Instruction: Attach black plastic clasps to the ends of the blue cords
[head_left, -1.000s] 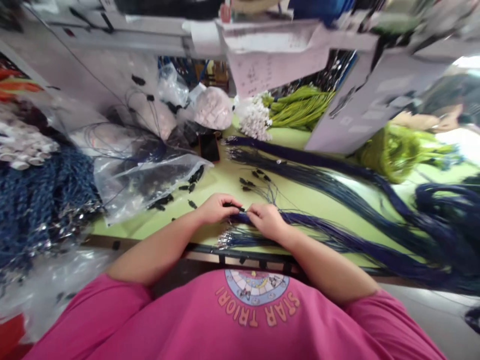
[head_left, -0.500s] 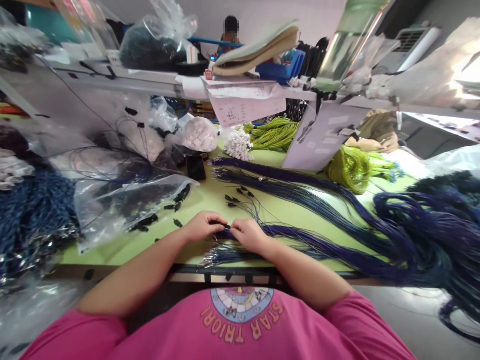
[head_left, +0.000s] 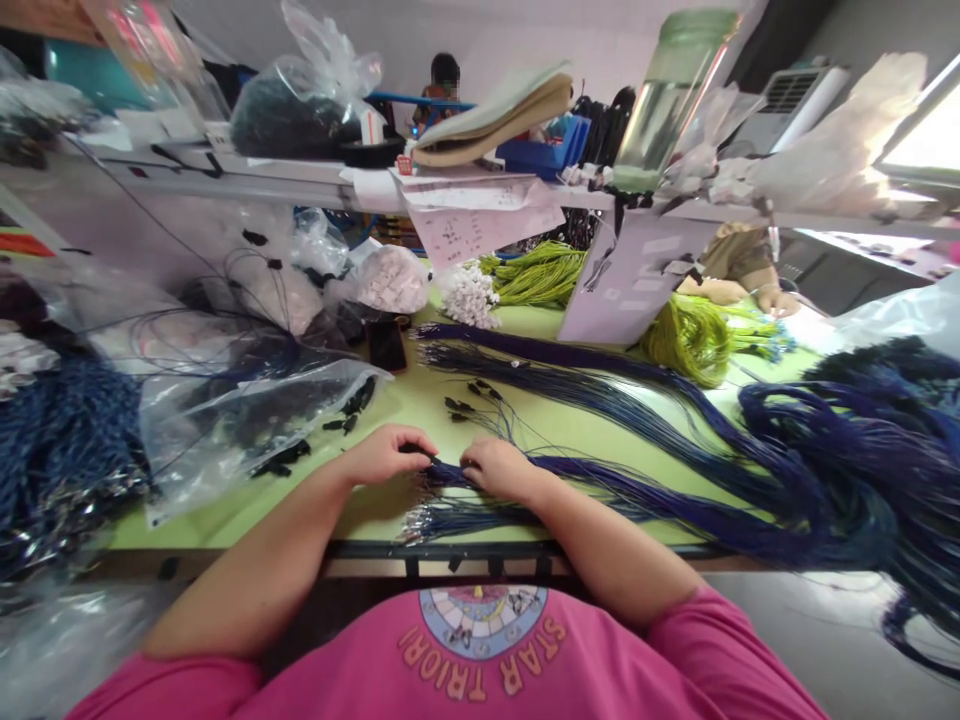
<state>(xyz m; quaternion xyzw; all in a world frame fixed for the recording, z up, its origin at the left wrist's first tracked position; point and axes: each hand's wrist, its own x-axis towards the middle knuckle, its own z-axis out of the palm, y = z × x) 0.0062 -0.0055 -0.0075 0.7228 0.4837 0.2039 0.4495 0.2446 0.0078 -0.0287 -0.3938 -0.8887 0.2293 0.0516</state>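
My left hand (head_left: pixel 388 455) pinches a small black connector (head_left: pixel 417 450), mostly hidden by the fingers, beside the metal-tipped wire ends. My right hand (head_left: pixel 498 466) has its fingers curled down on a bundle of dark blue wires (head_left: pixel 577 468); which strands it grips is partly hidden. A second bundle of dark blue wires (head_left: pixel 480 514) with silvery tips lies nearer the table edge. Beyond the hands are several wires fitted with black connectors (head_left: pixel 459 405). Loose black connectors (head_left: pixel 281 460) lie to the left, by a clear plastic bag (head_left: pixel 225 430).
Two more long wire bundles (head_left: pixel 570 385) cross the green table (head_left: pixel 375 510) towards a heap on the right. A phone (head_left: pixel 386 345), white connectors (head_left: pixel 469 293) and yellow-green wires (head_left: pixel 686 338) lie further back. A shelf (head_left: pixel 300 172) spans above. Another person's hand (head_left: pixel 776 302) is at back right.
My hands have moved apart a little, the left one shifting left. The black piece between both hands before now shows only at my left fingers. The camera view has shifted slightly.
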